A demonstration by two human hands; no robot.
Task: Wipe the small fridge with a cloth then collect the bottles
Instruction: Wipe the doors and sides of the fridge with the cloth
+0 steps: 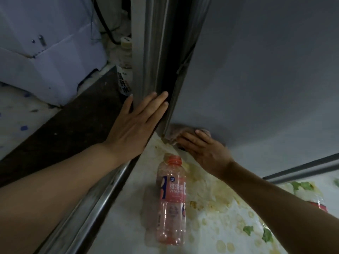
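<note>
A pink vitamin bottle (171,200) lies on its side nearest the camera, on a stained, floral-patterned covering (229,217), cap pointing toward the fridge. At the right edge, a second bottle (318,205) with a red label is partly visible behind the right forearm. Farther in, the right hand (203,151) presses flat, fingers straight and together, on a brownish cloth (176,132) at the bottom corner of the grey fridge door (256,79). The left hand (137,123) rests flat, fingers extended and slightly spread, against the fridge side edge (146,52) beside the door gap. Beyond it, a white-capped bottle (125,66) stands upright against the fridge side. Farthest left stands a white cardboard box (45,52).
</note>
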